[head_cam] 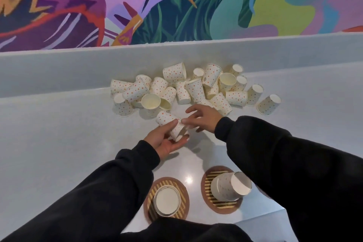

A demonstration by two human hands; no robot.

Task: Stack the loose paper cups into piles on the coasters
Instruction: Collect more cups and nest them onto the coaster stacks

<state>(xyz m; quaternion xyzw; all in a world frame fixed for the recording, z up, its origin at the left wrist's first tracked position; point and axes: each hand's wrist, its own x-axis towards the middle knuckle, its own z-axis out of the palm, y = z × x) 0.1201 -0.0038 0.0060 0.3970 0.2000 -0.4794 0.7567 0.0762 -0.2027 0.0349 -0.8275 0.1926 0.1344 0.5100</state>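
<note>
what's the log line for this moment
left hand: grips cup | right hand: reaching that cup | left coaster: upturned cups | right coaster: upturned stack | loose cups: heaped behind

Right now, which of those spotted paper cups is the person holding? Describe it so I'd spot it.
Start at the heap of white, orange-dotted paper cups on the pale grey counter. Just nearer the camera, one dotted cup lies sideways in the left hand; it alone is held, clear of the heap.

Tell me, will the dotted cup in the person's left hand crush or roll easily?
Probably light: the left hand holds the dotted cup between thumb and fingers. Its thin paper wall likely dents under a hard squeeze. Tapered, it would probably roll in a curve if laid down.
</note>
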